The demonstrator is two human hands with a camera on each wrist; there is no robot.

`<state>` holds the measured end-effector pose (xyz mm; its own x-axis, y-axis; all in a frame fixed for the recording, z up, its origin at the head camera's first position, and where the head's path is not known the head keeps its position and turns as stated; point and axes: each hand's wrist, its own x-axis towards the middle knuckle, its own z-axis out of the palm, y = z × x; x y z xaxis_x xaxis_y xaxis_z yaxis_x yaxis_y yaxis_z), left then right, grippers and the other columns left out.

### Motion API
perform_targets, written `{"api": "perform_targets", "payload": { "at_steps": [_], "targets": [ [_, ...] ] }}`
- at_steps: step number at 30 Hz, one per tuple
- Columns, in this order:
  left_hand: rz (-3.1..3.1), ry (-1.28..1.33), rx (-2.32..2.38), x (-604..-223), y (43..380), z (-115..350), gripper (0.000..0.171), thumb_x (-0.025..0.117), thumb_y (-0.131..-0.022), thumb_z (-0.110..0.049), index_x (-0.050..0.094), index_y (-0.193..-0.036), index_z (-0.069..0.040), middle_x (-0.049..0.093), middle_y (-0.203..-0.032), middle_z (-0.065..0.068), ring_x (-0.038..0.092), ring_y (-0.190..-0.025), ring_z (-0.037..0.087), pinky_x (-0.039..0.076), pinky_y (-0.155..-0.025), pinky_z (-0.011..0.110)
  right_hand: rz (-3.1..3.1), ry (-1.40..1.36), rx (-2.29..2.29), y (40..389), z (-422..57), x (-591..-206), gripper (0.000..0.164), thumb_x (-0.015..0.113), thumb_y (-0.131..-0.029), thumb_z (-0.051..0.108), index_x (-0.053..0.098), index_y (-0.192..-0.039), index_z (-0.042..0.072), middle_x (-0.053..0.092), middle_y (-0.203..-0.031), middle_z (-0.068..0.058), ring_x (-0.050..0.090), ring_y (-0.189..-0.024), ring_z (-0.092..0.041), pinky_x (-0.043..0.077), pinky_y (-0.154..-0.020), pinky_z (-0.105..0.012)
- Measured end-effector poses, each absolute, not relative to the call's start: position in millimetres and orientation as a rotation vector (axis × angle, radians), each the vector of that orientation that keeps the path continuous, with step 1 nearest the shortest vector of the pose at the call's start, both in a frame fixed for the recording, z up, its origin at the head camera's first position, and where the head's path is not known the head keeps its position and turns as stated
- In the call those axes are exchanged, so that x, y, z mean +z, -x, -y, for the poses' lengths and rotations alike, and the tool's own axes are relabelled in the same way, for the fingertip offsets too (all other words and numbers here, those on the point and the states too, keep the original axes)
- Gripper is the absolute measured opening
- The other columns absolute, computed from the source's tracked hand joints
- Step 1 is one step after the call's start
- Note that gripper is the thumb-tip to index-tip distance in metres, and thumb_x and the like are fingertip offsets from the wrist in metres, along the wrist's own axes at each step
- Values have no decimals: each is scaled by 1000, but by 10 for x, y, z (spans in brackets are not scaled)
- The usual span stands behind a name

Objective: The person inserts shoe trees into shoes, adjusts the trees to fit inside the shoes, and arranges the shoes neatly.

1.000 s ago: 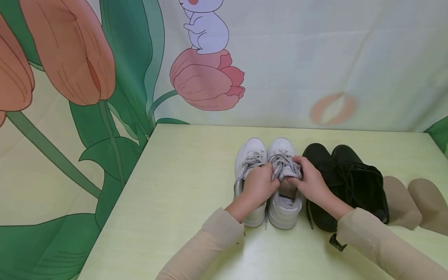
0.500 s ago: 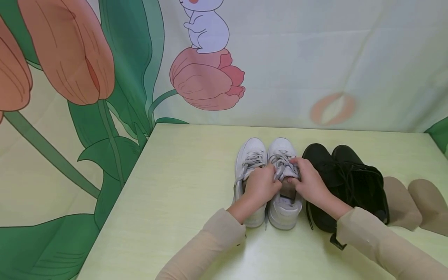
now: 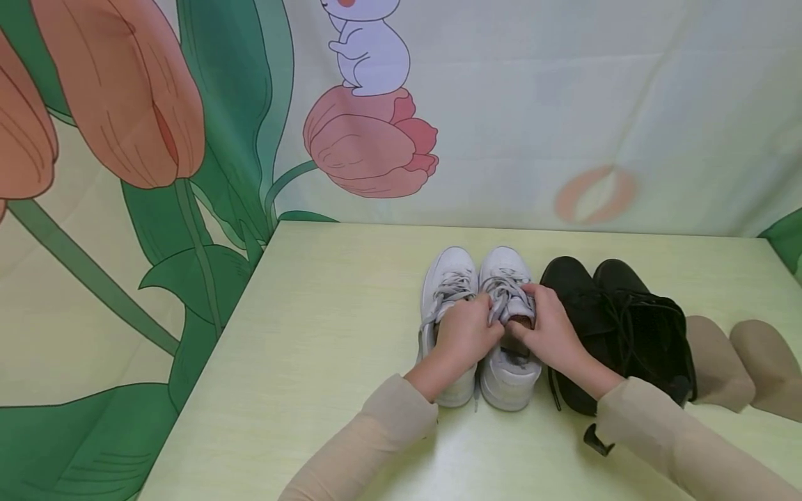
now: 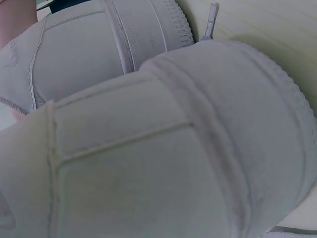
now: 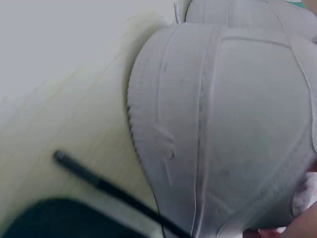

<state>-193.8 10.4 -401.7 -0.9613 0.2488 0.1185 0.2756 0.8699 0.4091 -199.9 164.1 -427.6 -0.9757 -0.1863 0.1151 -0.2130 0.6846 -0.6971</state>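
A: Grip, place?
B: Pinching white shoe (image 3: pixel 509 381) at both sides with left hand (image 3: pixel 466 330) and right hand (image 3: pixel 555 331); near far edge of surface (image 3: pixel 332 327), beside black shoe (image 3: pixel 569 280).
A: Likely fault?
B: Perhaps skewing laces (image 3: pixel 503 286) through uneven pull, or bumping black shoe through tight spacing.
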Motion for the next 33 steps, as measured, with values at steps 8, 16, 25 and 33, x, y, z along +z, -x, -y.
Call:
{"api": "perform_targets", "payload": {
  "at_steps": [8,16,25,33],
  "targets": [
    [2981,408,-655,-4017,1940,-98,13,61,-75,-22,53,-79,-13,50,-56,-2,47,-49,13,33,-42,24,2893,-239,1075,2028,-1540,-4283,70,65,-75,15,28,-131,-4,38,-129,-26,37,-117,-41,32,-93,-53],
    [2994,411,-681,-4016,1940,-86,13,62,-74,-19,50,-75,-14,47,-55,-2,45,-49,13,32,-43,24,2905,-225,960,1995,-1481,-4306,70,69,-72,16,33,-131,3,43,-126,-22,40,-108,-39,35,-86,-51],
    [2982,395,-683,-4008,1938,-82,10,61,-72,-17,52,-75,-13,50,-57,-1,46,-49,13,33,-43,24,2902,-247,915,1988,-1451,-4289,67,68,-73,15,34,-129,1,45,-126,-22,41,-103,-39,36,-82,-49],
    [2994,394,-673,-4014,1936,-94,11,61,-73,-19,54,-80,-13,50,-57,-2,46,-49,13,33,-43,23,2902,-270,919,1991,-1485,-4294,67,68,-73,16,35,-129,1,45,-126,-22,41,-103,-39,36,-83,-49]
  ]
}}
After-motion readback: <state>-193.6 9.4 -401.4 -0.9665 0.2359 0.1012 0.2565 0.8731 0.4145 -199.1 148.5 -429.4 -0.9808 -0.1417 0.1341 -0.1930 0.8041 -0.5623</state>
